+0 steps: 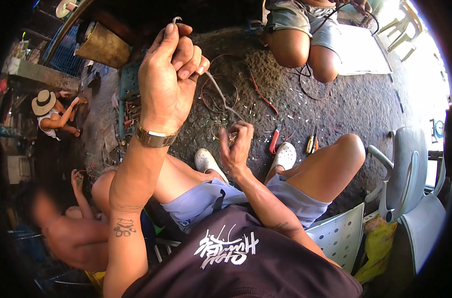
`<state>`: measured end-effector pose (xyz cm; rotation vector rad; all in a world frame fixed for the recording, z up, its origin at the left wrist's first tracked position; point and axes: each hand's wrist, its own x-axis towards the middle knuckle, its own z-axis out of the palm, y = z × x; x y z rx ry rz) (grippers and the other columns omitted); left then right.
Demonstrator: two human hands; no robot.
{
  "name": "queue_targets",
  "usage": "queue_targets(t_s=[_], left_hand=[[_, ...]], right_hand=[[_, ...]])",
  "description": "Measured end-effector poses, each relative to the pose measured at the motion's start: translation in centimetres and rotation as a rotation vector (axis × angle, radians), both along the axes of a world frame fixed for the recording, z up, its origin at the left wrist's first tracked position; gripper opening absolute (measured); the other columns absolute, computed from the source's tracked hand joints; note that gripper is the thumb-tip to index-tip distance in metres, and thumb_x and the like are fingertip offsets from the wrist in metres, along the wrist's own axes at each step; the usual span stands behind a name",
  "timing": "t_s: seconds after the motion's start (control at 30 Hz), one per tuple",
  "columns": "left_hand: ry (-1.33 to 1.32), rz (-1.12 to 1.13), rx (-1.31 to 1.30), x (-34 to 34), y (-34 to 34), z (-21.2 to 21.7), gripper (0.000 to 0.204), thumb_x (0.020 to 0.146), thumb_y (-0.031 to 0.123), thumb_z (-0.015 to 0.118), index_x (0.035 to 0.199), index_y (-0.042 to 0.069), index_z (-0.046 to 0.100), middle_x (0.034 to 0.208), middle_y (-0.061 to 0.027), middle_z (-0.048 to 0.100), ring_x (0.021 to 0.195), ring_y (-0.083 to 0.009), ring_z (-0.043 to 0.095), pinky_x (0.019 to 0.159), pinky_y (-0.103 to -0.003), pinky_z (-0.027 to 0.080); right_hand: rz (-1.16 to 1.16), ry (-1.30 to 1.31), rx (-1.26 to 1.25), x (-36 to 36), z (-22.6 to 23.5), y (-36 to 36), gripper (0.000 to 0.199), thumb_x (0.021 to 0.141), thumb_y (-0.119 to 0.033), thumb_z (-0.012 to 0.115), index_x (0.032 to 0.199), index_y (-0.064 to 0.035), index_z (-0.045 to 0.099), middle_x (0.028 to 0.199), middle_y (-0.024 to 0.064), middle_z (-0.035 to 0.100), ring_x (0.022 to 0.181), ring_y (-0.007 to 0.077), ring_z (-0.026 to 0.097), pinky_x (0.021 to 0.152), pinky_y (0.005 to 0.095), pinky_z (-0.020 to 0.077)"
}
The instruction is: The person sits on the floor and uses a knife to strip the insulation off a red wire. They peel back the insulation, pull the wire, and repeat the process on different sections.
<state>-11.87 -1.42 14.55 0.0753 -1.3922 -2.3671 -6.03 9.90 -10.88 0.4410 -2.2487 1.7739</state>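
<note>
While my left hand [169,74] pinched the wire [218,92] high, my right hand [237,144] gripped its lower end; coils [221,94] lay unstripped.

floor [365,99]: dark, rough ground (strewn with pale wire scraps)
wires [221,94]: thin loops, reddish and dark
tools: red-handled pliers [274,139]; screwdrivers [311,141] just beside
sheet [362,49]: pale, flat, far side

Harsh overexposed daylight at upper right, deep shade left, fisheye bending, dark vignetted rim.
</note>
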Motion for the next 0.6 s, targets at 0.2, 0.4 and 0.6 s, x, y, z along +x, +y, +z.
queue_targets(t_s=[0.2,0.4,0.6], left_hand=[[0.114,-0.031,0.051,0.6,1.1,2.1,0.024,0.11,0.026,0.047,0.107,0.004,0.057,0.064,0.0049,0.03,0.056,-0.0086,0.031,0.064,-0.03,0.036],[0.194,-0.011,0.043,0.1,0.4,4.2,0.023,0.111,0.025,0.045,0.109,0.005,0.055,0.066,0.0047,0.033,0.059,-0.0086,0.033,0.07,-0.03,0.037],[0.293,0.024,0.084,-0.3,-0.7,5.5,0.021,0.111,0.023,0.044,0.11,0.005,0.054,0.066,0.0041,0.035,0.059,-0.0092,0.034,0.071,-0.031,0.039]], right_hand=[[0.082,-0.277,0.049,-1.6,1.3,0.0,0.058,0.095,-0.031,0.068,0.138,0.0011,0.048,0.131,0.0239,0.053,0.124,0.0406,0.052,0.108,0.0475,0.0399],[0.175,-0.409,-0.156,-5.2,2.8,-2.1,0.073,0.092,-0.039,0.073,0.145,-0.001,0.042,0.149,0.0247,0.044,0.135,0.0372,0.05,0.114,0.0444,0.0404],[0.145,-0.541,-0.184,-3.1,5.5,-4.1,0.055,0.093,-0.037,0.073,0.128,-0.0009,0.051,0.129,0.0186,0.055,0.12,0.0302,0.056,0.105,0.0433,0.044]])
